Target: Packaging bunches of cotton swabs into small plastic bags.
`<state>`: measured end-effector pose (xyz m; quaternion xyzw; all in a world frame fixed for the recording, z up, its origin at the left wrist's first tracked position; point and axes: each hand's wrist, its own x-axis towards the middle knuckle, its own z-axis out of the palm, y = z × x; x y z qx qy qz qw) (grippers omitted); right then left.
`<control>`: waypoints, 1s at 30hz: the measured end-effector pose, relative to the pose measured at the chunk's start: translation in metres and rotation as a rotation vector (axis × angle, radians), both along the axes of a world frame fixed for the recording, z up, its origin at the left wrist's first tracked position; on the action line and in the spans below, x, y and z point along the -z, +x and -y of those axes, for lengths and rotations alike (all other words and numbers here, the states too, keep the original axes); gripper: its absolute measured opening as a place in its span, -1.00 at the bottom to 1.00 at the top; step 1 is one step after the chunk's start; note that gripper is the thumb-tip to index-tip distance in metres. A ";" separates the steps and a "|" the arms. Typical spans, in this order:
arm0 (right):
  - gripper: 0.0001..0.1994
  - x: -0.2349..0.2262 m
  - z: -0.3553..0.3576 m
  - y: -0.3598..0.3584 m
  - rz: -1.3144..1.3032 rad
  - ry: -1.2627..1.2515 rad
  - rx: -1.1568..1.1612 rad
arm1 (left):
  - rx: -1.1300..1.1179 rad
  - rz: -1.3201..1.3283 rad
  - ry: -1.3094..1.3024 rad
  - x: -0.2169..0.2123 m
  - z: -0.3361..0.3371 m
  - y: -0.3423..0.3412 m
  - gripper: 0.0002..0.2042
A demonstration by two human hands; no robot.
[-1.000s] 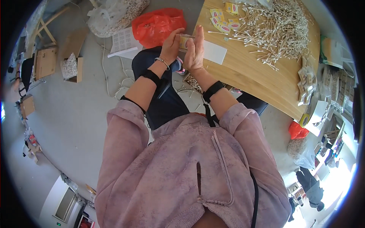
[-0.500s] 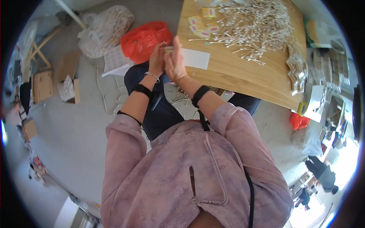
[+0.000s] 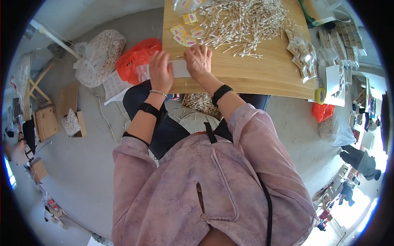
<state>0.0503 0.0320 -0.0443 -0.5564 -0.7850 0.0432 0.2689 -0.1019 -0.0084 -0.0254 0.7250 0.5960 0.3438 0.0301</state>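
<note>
My left hand point(image 3: 160, 73) rests at the near edge of the wooden table point(image 3: 254, 74), gripping a small clear packet point(image 3: 143, 74) that juts out past the table's left edge. My right hand point(image 3: 198, 60) lies palm down on the table beside it, fingers curled towards the near fringe of a big heap of cotton swabs point(image 3: 242, 20). A white sheet point(image 3: 179, 68) lies on the table between the two hands. What the right fingers hold, if anything, is hidden under the hand.
Small yellow-and-white packets point(image 3: 184, 36) lie left of the swab heap, and filled clear packets point(image 3: 301, 51) at the table's right. On the floor are a red plastic bag point(image 3: 137, 59), a clear sack point(image 3: 100, 55) and cardboard boxes point(image 3: 47, 123). A tape roll point(image 3: 321, 95) sits at the table's corner.
Both hands, which were held together above my lap, have moved forward and down onto the table's near edge. The head has tilted, bringing the table closer to the middle of the view.
</note>
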 end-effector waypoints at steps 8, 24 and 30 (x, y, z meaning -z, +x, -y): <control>-0.82 -0.006 0.037 0.037 -0.114 -0.149 -0.015 | 0.135 0.116 -0.040 0.019 0.018 0.044 -0.79; -0.80 -0.003 0.007 0.064 -0.088 -0.010 0.063 | 0.154 0.021 -0.082 0.017 0.021 0.047 -0.74; -0.72 0.002 0.032 0.050 -0.117 -0.039 0.003 | 0.123 0.064 -0.080 0.011 0.019 0.051 -0.53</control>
